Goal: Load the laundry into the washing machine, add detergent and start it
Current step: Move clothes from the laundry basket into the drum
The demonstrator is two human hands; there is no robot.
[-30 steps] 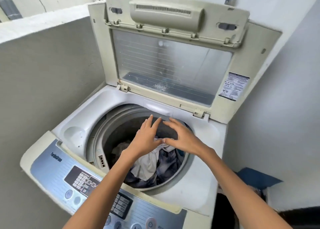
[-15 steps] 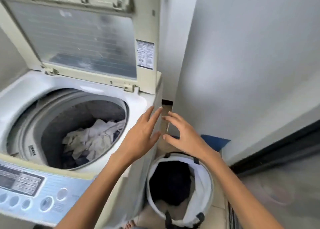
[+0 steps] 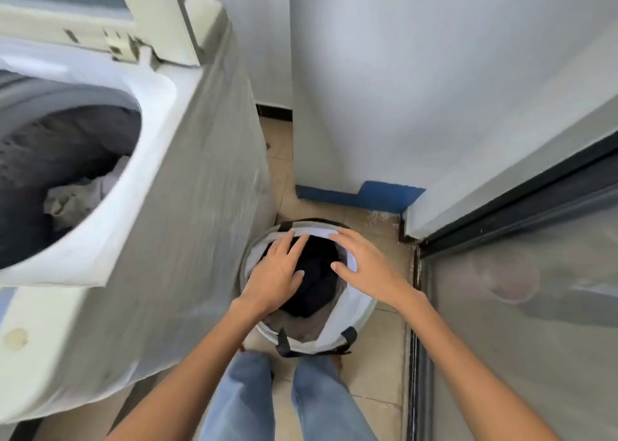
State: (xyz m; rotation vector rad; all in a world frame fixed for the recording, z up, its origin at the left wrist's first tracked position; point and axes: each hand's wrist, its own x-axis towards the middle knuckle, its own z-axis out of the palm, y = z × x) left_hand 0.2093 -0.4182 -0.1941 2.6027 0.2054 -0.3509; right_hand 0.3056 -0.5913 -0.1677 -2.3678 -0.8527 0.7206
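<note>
Loading laundry: left hand (image 3: pixel 274 273) and right hand (image 3: pixel 366 267), fingers wide and empty, over clothes (image 3: pixel 317 283) in hamper (image 3: pixel 334 335) by washer (image 3: pixel 187 206); next, likely grasp a bundle

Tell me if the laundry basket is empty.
Not empty: dark clothing lies inside the laundry basket, beneath the left hand and right hand.

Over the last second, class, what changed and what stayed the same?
The left grip and right grip, both bare hands, swung from above the washer drum rightward and down to hover over the laundry basket. They took hold of nothing. Unchanged: both stay open, the lid stays up, clothes lie in the drum.
</note>
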